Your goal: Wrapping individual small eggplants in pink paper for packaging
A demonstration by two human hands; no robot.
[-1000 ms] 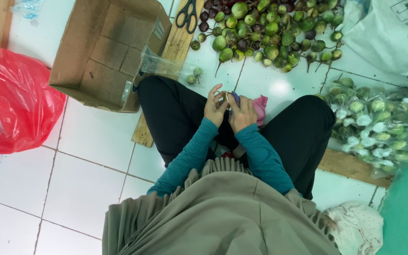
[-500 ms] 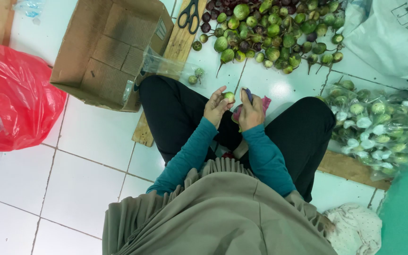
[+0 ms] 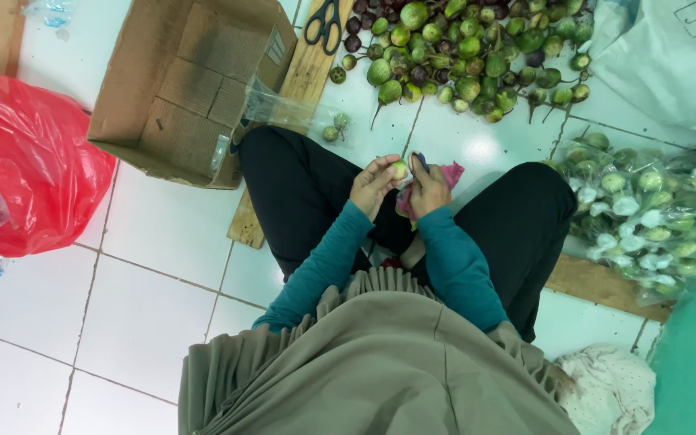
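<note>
Left hand point(image 3: 374, 184): fingers curled around small green eggplant point(image 3: 399, 169). Right hand point(image 3: 427, 189): fingers closed on dark-handled tool point(image 3: 419, 160), over pink cloth point(image 3: 449, 174)

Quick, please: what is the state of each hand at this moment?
Left hand: fingers closed around a small round green eggplant.
Right hand: fingers closed on a small dark tool; a pink cloth lies beside it.

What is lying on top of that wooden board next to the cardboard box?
A pair of black-handled scissors lies at the far end of the long wooden board. Nearer, a clear plastic bag with small green fruits covers part; the brown cardboard box hides its left edge.
</note>
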